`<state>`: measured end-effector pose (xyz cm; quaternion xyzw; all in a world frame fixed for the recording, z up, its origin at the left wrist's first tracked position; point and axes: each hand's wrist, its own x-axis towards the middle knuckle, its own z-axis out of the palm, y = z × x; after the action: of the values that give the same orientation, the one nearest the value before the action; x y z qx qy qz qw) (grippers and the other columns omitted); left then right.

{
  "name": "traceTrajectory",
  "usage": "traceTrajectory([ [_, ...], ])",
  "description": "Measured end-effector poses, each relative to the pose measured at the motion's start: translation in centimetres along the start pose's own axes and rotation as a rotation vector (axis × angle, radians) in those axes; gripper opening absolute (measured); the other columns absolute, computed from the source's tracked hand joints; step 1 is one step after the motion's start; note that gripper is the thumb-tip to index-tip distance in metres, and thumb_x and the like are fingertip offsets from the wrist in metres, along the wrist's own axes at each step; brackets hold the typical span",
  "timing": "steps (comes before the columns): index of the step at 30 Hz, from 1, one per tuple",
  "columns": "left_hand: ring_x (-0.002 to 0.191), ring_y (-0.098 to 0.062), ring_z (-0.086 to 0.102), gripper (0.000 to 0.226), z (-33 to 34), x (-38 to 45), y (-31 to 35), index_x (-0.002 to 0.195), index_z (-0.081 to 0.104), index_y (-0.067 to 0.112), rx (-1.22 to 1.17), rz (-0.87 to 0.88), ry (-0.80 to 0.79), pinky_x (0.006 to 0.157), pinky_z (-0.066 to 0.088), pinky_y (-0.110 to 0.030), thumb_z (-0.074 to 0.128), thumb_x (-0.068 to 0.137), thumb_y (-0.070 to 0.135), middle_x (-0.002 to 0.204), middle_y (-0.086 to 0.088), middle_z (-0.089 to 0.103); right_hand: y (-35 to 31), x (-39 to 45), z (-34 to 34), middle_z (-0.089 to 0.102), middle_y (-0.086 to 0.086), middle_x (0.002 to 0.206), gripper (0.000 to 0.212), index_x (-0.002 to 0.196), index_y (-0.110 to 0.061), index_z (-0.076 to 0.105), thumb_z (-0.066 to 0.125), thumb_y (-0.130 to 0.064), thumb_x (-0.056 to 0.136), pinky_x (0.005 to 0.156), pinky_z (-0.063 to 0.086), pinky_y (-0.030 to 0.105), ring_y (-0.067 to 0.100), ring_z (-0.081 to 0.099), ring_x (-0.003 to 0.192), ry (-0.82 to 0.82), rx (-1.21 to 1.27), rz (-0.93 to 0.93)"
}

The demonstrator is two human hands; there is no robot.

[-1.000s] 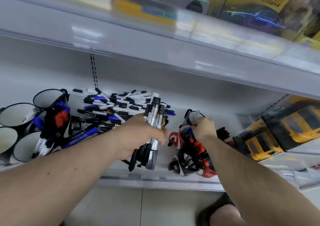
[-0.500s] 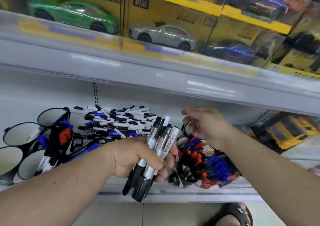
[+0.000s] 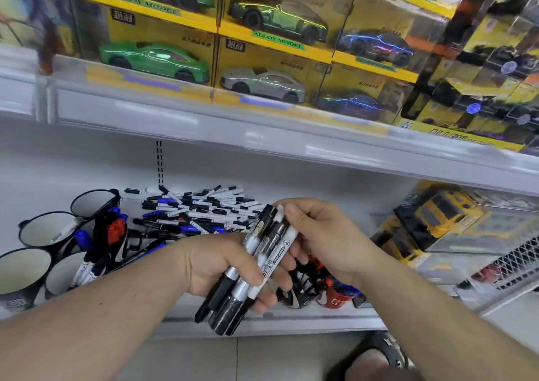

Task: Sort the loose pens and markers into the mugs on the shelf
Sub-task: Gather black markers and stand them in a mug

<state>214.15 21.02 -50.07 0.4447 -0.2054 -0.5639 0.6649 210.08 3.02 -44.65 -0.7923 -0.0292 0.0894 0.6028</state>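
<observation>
Right now the left hand grips a bundle of markers in front of the lower shelf, its fingers curled round the barrels and the thumb laid across them. The markers are fat ones with silvery-white bodies, printed labels and black caps; they slant from lower left to upper right, black ends sticking out below the fist. The right hand comes in from the right and pinches the top end of one marker in the bundle between thumb and forefinger, its other fingers curled behind the barrels.

Behind the hands, a loose pile of pens lies on the white shelf: slim white barrels with black or blue caps, heaped every which way. To the left stands a cluster of black mugs with white insides; some hold a few red, blue and black markers, others look bare inside. More mugs, one of them red, sit just below the right hand, mostly hidden by it.

Further right on the same shelf are boxed yellow toy trucks under clear plastic and a white wire basket. The shelf above carries yellow boxes of model cars, green, silver and dark blue. Pale floor tiles show at the bottom, with a dark sandal on a foot.
</observation>
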Motion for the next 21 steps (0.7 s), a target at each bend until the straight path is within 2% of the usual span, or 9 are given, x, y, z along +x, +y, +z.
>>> traceTrajectory([
  [4, 0.071, -0.027, 0.071, 0.043, 0.3, -0.5, -0.7, 0.097, 0.075, 0.009, -0.002, -0.029, -0.008, 0.068, 0.058, -0.037, 0.066, 0.056, 0.001, 0.093, -0.014, 0.072, 0.8, -0.5, 0.1, 0.064, 0.014, 0.071, 0.025, 0.103, -0.003, 0.070, 0.049, -0.017, 0.102, 0.054, 0.047, 0.028, 0.018, 0.055, 0.059, 0.022, 0.053, 0.063],
  [7, 0.069, -0.027, 0.071, 0.041, 0.5, -0.7, -1.1, 0.092, 0.077, 0.011, -0.018, -0.024, 0.034, 0.067, 0.058, -0.037, 0.066, 0.054, 0.002, 0.089, -0.013, 0.072, 0.9, -1.1, 0.3, 0.062, 0.020, 0.075, 0.029, 0.108, 0.001, 0.065, 0.050, -0.023, 0.101, 0.057, 0.045, 0.028, 0.019, 0.055, 0.060, -0.023, 0.079, 0.019],
  [10, 0.069, -0.026, 0.071, 0.040, 0.8, -0.8, -1.0, 0.090, 0.077, 0.010, -0.069, -0.006, 0.093, 0.067, 0.058, -0.039, 0.067, 0.052, 0.001, 0.087, -0.014, 0.071, 1.1, -1.5, 0.7, 0.064, 0.008, 0.070, 0.018, 0.110, -0.010, 0.064, 0.063, -0.016, 0.093, 0.061, 0.047, 0.031, 0.014, 0.057, 0.060, 0.036, -0.018, -0.026],
  [13, 0.078, -0.029, 0.072, 0.043, 1.2, -0.6, -1.0, 0.093, 0.078, 0.008, -0.121, 0.010, 0.169, 0.069, 0.060, -0.040, 0.066, 0.052, 0.001, 0.095, -0.015, 0.072, 1.5, -1.9, 1.5, 0.064, 0.001, 0.066, 0.006, 0.090, -0.013, 0.069, 0.064, -0.011, 0.093, 0.067, 0.051, 0.032, 0.013, 0.058, 0.063, 0.113, 0.006, 0.010],
  [15, 0.088, -0.030, 0.070, 0.042, 1.5, -0.3, -1.1, 0.094, 0.078, 0.008, -0.155, 0.019, 0.193, 0.072, 0.060, -0.039, 0.060, 0.057, -0.004, 0.104, -0.016, 0.069, 1.7, -1.9, 1.7, 0.065, 0.002, 0.068, 0.014, 0.086, -0.009, 0.069, 0.060, -0.010, 0.096, 0.071, 0.053, 0.035, 0.015, 0.059, 0.066, 0.189, 0.107, 0.059],
  [18, 0.089, -0.030, 0.072, 0.043, 1.6, 0.0, -1.1, 0.097, 0.076, 0.005, -0.204, 0.058, 0.300, 0.074, 0.060, -0.039, 0.054, 0.063, -0.009, 0.106, -0.016, 0.071, 1.1, -1.3, 0.5, 0.062, 0.008, 0.074, 0.013, 0.093, -0.007, 0.065, 0.054, -0.012, 0.099, 0.082, 0.054, 0.047, 0.026, 0.060, 0.076, 0.404, 0.335, 0.099],
  [21, 0.076, -0.027, 0.074, 0.039, 1.4, 0.0, -1.0, 0.098, 0.069, 0.005, -0.265, 0.109, 0.433, 0.065, 0.062, -0.036, 0.054, 0.064, -0.007, 0.098, -0.014, 0.074, 0.2, -1.2, -1.5, 0.056, 0.009, 0.077, 0.018, 0.111, -0.003, 0.059, 0.046, -0.013, 0.103, 0.064, 0.055, 0.037, 0.024, 0.062, 0.063, 0.571, 0.555, 0.110],
])
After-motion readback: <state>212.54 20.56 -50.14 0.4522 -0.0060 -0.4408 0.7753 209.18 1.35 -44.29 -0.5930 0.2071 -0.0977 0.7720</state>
